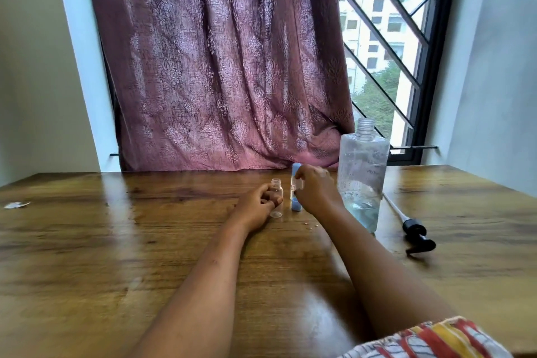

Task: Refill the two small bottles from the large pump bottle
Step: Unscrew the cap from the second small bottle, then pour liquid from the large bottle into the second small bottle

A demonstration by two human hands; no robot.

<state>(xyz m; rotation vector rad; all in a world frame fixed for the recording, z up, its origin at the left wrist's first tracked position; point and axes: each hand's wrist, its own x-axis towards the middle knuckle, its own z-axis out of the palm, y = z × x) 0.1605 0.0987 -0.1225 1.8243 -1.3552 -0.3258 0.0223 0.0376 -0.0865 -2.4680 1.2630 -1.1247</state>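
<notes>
Right now the left hand [255, 206] rests on the brown wooden table [116, 241], its fingers curled round the small clear plastic bottle [276, 197], which stands upright with its neck uncapped. Just beside it, at three o'clock, the right hand [315, 190] pinches the second small clear bottle [293, 186] high on its body, under its light blue cap [296, 168]; blur hides exactly how the fingertips lie. A loose light blue cap [296, 207] lies on the table at six o'clock from that bottle, at its foot. At three o'clock from the right hand stands the large clear rectangular bottle [363, 171], upright, its threaded neck open and a little bluish liquid low inside. The black pump head with its long white tube [415, 234] lies flat on the wood at four o'clock from it, apart. A few droplets [312, 225] dot the table at six o'clock from the right hand. Far off at nine o'clock lies a white scrap [16, 205]. At twelve o'clock, behind the table, hangs a patterned mauve curtain [218, 67], with a barred window [386, 38] at three o'clock from it.
</notes>
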